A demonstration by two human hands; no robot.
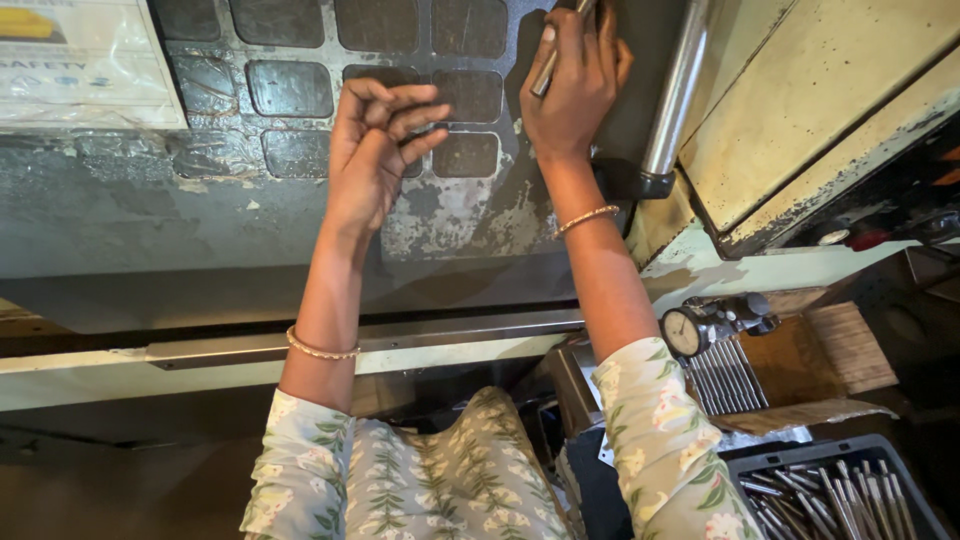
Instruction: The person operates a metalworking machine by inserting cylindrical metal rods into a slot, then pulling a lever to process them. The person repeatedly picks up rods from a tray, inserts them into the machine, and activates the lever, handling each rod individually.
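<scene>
right hand point(575, 85), at top centre of the frame, is closed around a thin metal rod point(552, 68), thumb and fingers pinching it against the worn grey machine panel point(450, 215); only a short shiny stretch of the rod shows between the fingers. it looks stiff, light and smooth, likely a little slippery, so a firm pinch near its middle would seem the safest hold. left hand point(372, 155), just to its left, is empty, fingers curled loosely inward with the fingertips near the panel's dark square pads point(290, 88). a polished steel handle bar point(672, 95) runs down right of the right hand. at lower right, a dark plastic bin point(745, 462) holds many similar metal rods lying loose, and beside it a row of rods point(728, 378) lies below a round dial gauge point(684, 331).
</scene>
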